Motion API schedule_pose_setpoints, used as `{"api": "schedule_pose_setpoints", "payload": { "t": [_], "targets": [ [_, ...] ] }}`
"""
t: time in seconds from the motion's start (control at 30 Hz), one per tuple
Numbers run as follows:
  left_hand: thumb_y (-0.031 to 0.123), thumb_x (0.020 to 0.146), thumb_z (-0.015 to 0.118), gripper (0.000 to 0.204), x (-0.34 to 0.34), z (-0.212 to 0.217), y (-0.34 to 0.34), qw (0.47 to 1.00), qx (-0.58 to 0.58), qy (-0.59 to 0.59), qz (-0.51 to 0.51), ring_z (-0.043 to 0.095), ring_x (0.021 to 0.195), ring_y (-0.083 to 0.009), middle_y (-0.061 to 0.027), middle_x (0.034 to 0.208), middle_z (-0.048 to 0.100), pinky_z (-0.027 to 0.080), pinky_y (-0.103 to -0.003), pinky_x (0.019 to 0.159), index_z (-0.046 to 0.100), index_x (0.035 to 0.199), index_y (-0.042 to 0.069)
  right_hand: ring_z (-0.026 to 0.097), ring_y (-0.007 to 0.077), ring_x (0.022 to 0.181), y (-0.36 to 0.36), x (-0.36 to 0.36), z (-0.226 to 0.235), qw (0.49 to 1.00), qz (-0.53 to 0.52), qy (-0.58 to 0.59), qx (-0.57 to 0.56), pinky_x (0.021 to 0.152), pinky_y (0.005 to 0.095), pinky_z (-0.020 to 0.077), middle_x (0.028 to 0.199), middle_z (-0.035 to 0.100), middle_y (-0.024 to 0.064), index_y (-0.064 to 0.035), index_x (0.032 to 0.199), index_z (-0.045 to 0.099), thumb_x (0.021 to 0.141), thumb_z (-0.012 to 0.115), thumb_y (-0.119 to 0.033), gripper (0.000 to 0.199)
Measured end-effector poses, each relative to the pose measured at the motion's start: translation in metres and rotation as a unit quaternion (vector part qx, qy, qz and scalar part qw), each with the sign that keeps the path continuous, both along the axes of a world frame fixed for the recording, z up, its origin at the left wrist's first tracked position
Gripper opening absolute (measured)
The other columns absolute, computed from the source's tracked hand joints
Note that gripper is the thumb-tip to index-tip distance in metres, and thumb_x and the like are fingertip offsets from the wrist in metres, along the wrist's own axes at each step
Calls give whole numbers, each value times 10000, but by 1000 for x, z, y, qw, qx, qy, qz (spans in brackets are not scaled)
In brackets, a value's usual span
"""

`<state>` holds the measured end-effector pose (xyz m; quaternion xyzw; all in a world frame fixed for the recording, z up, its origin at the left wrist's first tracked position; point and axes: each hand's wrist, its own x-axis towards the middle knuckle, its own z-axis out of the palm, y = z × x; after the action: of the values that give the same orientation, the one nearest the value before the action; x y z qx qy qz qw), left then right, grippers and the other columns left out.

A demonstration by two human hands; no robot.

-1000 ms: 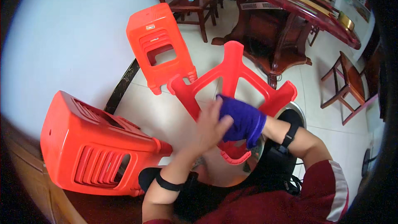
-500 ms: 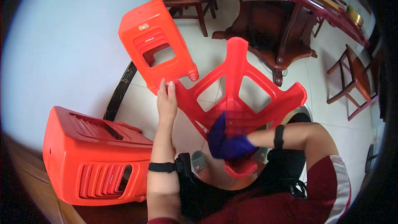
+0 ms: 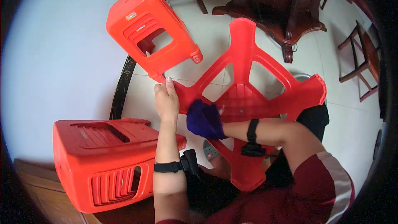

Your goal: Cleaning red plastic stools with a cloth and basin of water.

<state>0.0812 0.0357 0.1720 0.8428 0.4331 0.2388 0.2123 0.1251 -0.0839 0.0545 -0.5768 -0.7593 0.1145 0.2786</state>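
The left hand (image 3: 166,99) grips one leg tip of the upturned red stool (image 3: 248,99) over the person's lap. The right hand (image 3: 215,116) presses a dark blue cloth (image 3: 203,119) against the stool's underside, fingers closed on it. Two more red stools (image 3: 151,29) stand on the floor (image 3: 207,41).

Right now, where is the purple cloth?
In the head view, the purple cloth sits centre frame under the right hand, pressed on the upturned red stool, beside the left hand.
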Motion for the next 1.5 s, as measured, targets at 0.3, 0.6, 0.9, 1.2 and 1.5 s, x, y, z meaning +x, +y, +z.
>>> {"api": "schedule_pose_setpoints", "payload": {
  "t": [0.3, 0.6, 0.9, 1.2, 1.5],
  "targets": [
    [396, 971, 341, 511, -7, -8, 0, 993, -59, -101, -13, 586, 780, -330, -208, 805, 612, 440, -387, 740, 614, 871, -24, 534, 286, 889, -113, -8, 58, 932, 304, -98, -174, 887, 429, 412, 914, 544, 144, -32, 1027, 551, 813, 580, -234, 296],
    [440, 975, 263, 642, -20, -20, 8, 976, -111, -189, -11, 589, 899, -280, -214, 934, 638, 423, -362, 865, 617, 987, -96, 534, 282, 868, -154, -5, 116, 941, 312, -59, -117, 865, 429, 421, 895, 541, 138, -32, 1018, 551, 817, 575, -231, 284],
    [593, 932, 201, 756, -31, -4, 10, 883, -402, -241, -8, 558, 854, -196, -111, 940, 627, 438, -308, 795, 620, 1026, -29, 534, 279, 847, -106, 60, 185, 985, -50, -167, -4, 843, 428, 429, 876, 538, 133, -32, 1009, 552, 821, 570, -227, 272],
    [646, 904, 195, 777, -35, 2, -10, 768, -531, -358, 2, 581, 831, -202, -94, 889, 630, 462, -319, 790, 567, 1076, -14, 525, 241, 816, 70, 2, -11, 951, -172, 102, 236, 708, 439, 406, 883, 552, 89, -46, 891, 580, 783, 509, -189, 193],
    [597, 934, 162, 744, -36, -6, -10, 883, -379, -277, 12, 535, 878, -190, -86, 916, 600, 402, -305, 866, 615, 1033, 16, 539, 163, 872, 18, 20, 54, 960, -266, -30, 87, 760, 346, 438, 903, 571, 71, -37, 950, 538, 828, 502, -177, 189]
  ]
}}
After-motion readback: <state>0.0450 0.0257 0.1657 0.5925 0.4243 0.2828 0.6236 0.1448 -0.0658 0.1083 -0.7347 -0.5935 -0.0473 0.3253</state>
